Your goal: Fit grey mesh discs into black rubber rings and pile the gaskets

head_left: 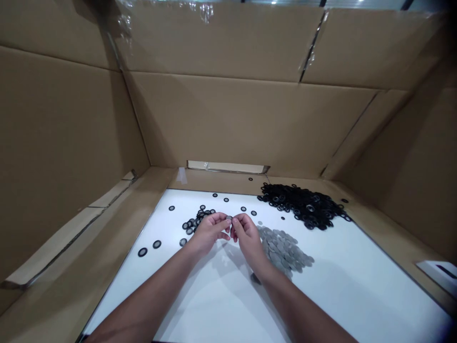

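Over the white board [214, 305], the fingertips of my left hand [211, 232] and my right hand [248, 237] meet, both closed in a pinch. Between them shows a small round grey disc [229, 217]; the fingers cover most of it, so I cannot tell whether a ring is around it. Right beside my right hand lies a heap of flat grey discs [283, 250]. Close to my left hand is a cluster of grey discs with black rims [191, 224]. Farther back on the right rises a large pile of black rings [303, 205].
Cardboard walls [228, 124] enclose the board on the left, back and right. Several black-rimmed discs [157, 244] lie scattered at the left and back. A slot [228, 166] is cut low in the back wall. A white object [439, 274] sits at the right edge.
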`<state>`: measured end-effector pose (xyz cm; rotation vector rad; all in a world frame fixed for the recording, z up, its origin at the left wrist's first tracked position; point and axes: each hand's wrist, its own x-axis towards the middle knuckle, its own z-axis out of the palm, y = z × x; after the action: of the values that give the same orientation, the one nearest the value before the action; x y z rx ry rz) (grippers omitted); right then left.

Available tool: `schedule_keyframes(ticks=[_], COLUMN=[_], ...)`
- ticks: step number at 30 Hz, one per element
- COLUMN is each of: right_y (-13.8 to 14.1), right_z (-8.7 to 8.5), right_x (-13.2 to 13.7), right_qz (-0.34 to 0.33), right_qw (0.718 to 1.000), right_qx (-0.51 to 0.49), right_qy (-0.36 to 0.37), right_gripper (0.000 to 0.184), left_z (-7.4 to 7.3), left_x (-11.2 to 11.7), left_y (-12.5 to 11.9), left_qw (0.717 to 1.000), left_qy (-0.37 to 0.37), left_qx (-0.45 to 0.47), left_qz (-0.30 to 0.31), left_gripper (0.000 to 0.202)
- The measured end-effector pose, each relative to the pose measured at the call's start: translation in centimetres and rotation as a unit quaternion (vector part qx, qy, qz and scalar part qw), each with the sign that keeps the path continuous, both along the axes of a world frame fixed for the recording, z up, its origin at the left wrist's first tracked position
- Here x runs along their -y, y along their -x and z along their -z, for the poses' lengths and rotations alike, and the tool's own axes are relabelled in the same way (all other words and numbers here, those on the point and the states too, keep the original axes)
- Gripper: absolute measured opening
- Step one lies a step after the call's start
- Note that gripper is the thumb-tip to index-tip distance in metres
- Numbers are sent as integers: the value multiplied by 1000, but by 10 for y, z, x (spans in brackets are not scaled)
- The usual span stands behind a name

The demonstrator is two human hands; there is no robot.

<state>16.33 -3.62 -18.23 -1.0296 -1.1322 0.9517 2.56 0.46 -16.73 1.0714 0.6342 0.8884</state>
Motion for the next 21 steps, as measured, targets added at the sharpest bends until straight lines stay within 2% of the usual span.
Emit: schedule_keyframes(ticks=[5, 14, 21], right_y=[-7, -3, -11], right_z=[4, 1, 4], right_x=[-4, -3, -5], right_qz=[-8, 28, -17], right_qw=[1000, 999, 998], right_qx=[3, -3, 38], right_qy=[18, 32, 39], right_gripper=[33, 38, 36], left_z=[-4, -3, -7], left_x=[-5, -7, -10], left_y=[8, 8, 15], left_qw=[999, 997, 995], left_qy=[-4, -12, -27], left_qx=[-25, -70, -94], left_qz=[23, 4, 27], left_gripper=[37, 41, 36])
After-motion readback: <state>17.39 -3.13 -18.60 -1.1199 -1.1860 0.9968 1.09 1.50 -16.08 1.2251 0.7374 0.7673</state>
